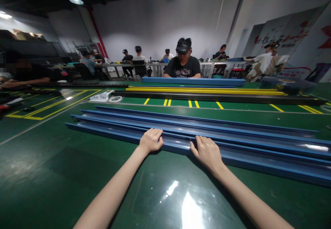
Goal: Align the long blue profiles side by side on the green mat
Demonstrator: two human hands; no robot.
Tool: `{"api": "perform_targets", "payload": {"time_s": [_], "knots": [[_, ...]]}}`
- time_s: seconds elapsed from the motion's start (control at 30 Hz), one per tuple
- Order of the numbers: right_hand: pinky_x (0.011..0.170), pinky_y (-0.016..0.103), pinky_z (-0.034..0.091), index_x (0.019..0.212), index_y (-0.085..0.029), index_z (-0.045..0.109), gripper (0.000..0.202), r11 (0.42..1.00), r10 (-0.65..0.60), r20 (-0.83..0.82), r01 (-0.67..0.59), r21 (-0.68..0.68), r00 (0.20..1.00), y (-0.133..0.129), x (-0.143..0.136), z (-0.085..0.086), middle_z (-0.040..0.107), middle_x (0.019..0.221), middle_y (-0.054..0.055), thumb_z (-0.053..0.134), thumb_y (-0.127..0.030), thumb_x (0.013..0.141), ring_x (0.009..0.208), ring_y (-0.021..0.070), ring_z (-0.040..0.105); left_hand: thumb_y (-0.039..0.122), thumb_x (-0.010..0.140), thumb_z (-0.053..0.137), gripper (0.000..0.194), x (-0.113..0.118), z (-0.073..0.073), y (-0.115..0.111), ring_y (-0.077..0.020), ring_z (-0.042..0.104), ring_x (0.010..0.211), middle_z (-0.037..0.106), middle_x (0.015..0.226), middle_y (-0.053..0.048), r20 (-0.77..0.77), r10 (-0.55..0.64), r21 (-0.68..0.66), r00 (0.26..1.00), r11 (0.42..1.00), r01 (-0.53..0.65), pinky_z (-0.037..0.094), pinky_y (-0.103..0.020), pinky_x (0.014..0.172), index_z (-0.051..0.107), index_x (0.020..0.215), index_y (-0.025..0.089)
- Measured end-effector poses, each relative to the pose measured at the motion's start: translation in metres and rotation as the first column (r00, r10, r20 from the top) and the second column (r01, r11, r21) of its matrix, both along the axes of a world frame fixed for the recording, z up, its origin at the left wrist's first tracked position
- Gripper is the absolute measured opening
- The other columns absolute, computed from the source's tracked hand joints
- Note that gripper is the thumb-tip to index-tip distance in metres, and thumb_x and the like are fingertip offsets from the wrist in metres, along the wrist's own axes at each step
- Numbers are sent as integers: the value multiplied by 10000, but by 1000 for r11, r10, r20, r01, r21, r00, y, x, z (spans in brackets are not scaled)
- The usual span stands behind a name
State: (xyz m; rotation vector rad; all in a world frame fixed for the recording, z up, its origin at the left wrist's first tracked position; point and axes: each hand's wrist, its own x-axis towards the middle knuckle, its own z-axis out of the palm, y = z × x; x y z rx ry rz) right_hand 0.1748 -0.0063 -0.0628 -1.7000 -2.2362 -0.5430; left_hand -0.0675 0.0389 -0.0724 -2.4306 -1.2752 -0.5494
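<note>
Several long blue U-shaped channels (232,123) lie side by side across the table, slanting down toward the right. My left hand (151,140) is closed over the nearest blue channel (177,143), its fingers curled onto the raised edge behind and its thumb bent in toward the trough. Further right, my right hand (208,151) grips the same channel, fingers bent over that edge and thumb at the near side. The undersides of both hands' fingers are partly hidden. The channel's right end runs out of view.
Beyond the channels lie a long black profile (232,99), yellow strips (204,91) and another blue length (193,81). A tape roll (116,99) sits beside a white packet (100,96) on the green table (77,180). A person (182,67) sits opposite; others work behind.
</note>
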Motion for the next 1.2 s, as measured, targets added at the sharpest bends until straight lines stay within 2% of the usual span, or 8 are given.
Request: {"api": "perform_targets", "payload": {"time_s": [0.2, 0.37, 0.47, 0.63, 0.73, 0.97, 1.1, 1.2], "knots": [[755, 295, 366, 992, -121, 574, 416, 994, 92, -64, -95, -50, 994, 13, 8, -3, 616, 925, 110, 243, -342, 870, 849, 197, 542, 208, 743, 357, 320, -5, -2, 13, -197, 587, 821, 649, 903, -79, 5, 10, 24, 1000, 1000, -10, 442, -320, 784, 600, 941, 148], [847, 290, 364, 1085, -136, 533, 386, 982, 188, -116, -190, -11, 975, 11, 30, -7, 588, 1040, 96, 273, -323, 868, 953, 181, 511, 193, 755, 348, 310, -7, -7, 18, -202, 594, 793, 655, 875, -86, 1, -48, 100, 999, 994, 48, 455, -323, 743, 603, 918, 126], [845, 297, 366, 1048, -138, 552, 371, 993, 116, -118, -113, 30, 986, 3, 60, -9, 589, 1023, 99, 286, -321, 865, 946, 187, 512, 205, 775, 341, 317, -7, -7, 18, -207, 595, 810, 654, 894, -92, 9, -37, 104, 999, 994, 36, 453, -334, 761, 602, 933, 118], [809, 301, 364, 1005, -133, 575, 383, 998, -33, -48, 36, 53, 998, -16, 127, -11, 609, 947, 102, 288, -344, 865, 891, 192, 527, 262, 813, 325, 337, -8, -2, 11, -202, 592, 853, 649, 949, -80, 9, 13, 20, 1000, 1000, -13, 447, -329, 797, 602, 966, 144], [780, 298, 352, 955, -128, 594, 395, 996, -86, 24, 85, 37, 996, -24, 151, -10, 617, 880, 97, 280, -350, 864, 829, 186, 535, 282, 819, 311, 363, -10, 2, 6, -204, 590, 870, 644, 974, -82, -19, 25, -21, 1000, 999, -26, 444, -328, 808, 603, 983, 142], [687, 285, 317, 814, -139, 609, 393, 988, -151, 88, 147, 47, 985, -27, 141, -9, 600, 749, 87, 268, -330, 858, 715, 173, 520, 369, 850, 290, 438, -15, 16, -5, -214, 530, 1023, 588, 1096, -104, -97, 83, -228, 992, 968, -104, 405, -331, 891, 547, 1100, 118], [679, 278, 308, 784, -143, 615, 395, 986, -146, 51, 141, 87, 988, -28, 130, -12, 597, 717, 79, 281, -341, 855, 699, 167, 515, 444, 849, 303, 487, -24, 27, -14, -215, 492, 1077, 538, 1165, -116, -100, 49, -318, 994, 945, -78, 383, -352, 925, 508, 1147, 117], [673, 273, 305, 768, -147, 616, 392, 985, -145, 32, 142, 97, 989, -27, 119, -12, 595, 700, 73, 291, -350, 850, 695, 164, 514, 419, 869, 278, 444, -18, 33, -18, -182, 501, 1053, 532, 1165, -83, -34, -28, -330, 999, 944, 16, 395, -328, 916, 506, 1140, 151]]}}
